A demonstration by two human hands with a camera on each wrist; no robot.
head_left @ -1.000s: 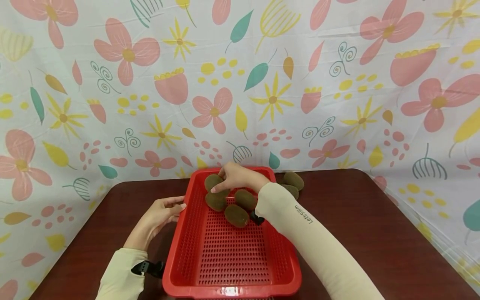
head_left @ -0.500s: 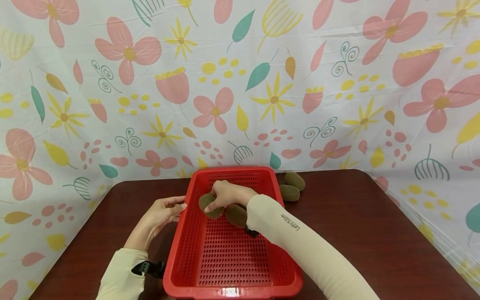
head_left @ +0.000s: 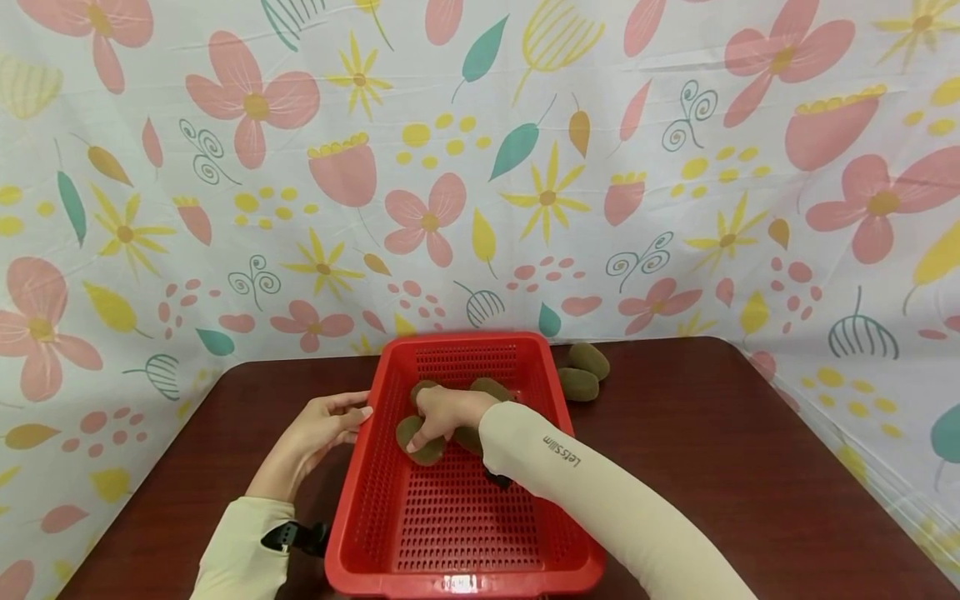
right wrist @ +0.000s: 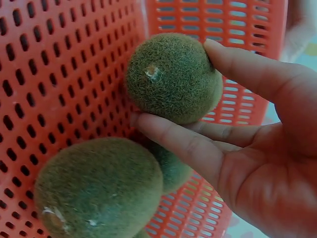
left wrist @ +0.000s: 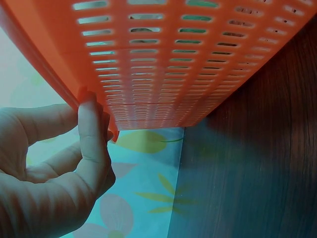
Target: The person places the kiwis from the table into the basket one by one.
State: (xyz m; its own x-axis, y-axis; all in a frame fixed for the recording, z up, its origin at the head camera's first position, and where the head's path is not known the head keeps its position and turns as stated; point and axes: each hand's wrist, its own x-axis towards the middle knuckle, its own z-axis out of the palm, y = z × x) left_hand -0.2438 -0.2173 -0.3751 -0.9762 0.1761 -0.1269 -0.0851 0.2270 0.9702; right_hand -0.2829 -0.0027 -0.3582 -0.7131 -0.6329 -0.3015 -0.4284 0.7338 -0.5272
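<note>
My right hand (head_left: 446,412) reaches into a red plastic basket (head_left: 465,585) and holds a fuzzy brown kiwi (right wrist: 171,77) between thumb and fingers. In the head view this kiwi (head_left: 420,446) is near the left wall, over the basket's slotted floor. Another kiwi (head_left: 422,390) shows just behind the hand, and one more (head_left: 491,387) lies to its right. Below the fingers in the right wrist view, a large kiwi (right wrist: 99,186) sits before a partly hidden one (right wrist: 168,168). My left hand (head_left: 318,429) pinches the basket's left rim (left wrist: 81,94) from outside.
Two kiwis (head_left: 579,385) lie on the dark wooden table (head_left: 712,450) just right of the basket's far end. A flower-print cloth (head_left: 547,250) hangs behind the table. Dark straps (head_left: 281,536) are worn at the wrists.
My right hand has moved from the basket's far left corner toward its near side, and a kiwi now lies farther forward at the left wall. My left hand stays on the rim.
</note>
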